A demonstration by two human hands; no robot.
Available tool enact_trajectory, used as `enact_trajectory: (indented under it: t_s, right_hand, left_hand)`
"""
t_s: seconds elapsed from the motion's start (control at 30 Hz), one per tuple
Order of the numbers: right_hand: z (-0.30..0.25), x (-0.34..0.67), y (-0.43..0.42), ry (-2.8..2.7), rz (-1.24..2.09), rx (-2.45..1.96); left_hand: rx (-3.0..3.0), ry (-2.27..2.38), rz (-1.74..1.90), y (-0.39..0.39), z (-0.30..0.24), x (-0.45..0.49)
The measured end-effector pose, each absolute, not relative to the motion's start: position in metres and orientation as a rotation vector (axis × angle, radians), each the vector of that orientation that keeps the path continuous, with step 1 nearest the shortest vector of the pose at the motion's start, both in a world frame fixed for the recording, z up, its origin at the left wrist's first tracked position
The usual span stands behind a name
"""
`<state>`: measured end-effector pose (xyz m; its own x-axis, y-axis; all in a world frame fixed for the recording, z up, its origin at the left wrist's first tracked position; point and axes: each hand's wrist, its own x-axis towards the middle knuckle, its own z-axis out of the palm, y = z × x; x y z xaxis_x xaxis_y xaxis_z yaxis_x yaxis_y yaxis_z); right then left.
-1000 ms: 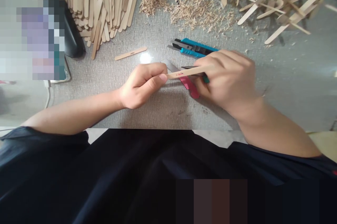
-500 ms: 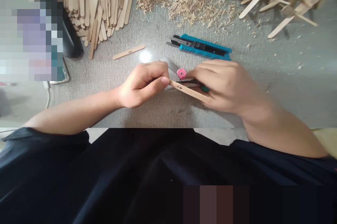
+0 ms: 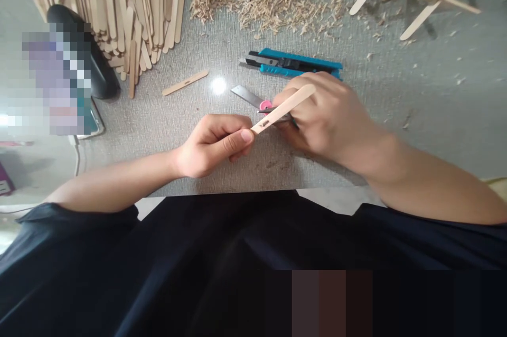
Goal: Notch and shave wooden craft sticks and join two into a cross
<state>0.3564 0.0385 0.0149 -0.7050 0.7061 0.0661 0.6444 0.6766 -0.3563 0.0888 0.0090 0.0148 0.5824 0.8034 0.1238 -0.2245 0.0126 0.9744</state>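
Open desk is left rightward, its edge close. A tilted stick is gripped by left hand and right hand.

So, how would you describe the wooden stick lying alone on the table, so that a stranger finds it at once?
Start at the big stick pile at the table's far left. Just beyond its near right corner, left of the blue knife, lies the lone stick. It lies flat by itself, touching nothing, while the others are heaped or held.
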Motion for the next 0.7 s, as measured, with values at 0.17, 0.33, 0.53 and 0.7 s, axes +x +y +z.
enact_trajectory:
  t_s: [0.17,0.33,0.53,0.7]
  right_hand:
    - [0.014,0.358,0.041,-2.795,0.253,-0.986]
    - [0.024,0.359,0.042,-2.813,0.392,-0.849]
    - [0.037,0.360,0.045,-2.820,0.613,-0.671]
    - [0.044,0.361,0.044,-2.822,0.762,-0.605]
  left_hand:
    - [1.245,0.625,0.835,0.008,0.013,0.089]
    - [1.519,0.540,0.928,0.020,0.012,0.082]
    - [1.898,0.503,0.829,0.029,0.030,0.074]
    - [1.996,0.586,0.599,0.032,0.046,0.070]
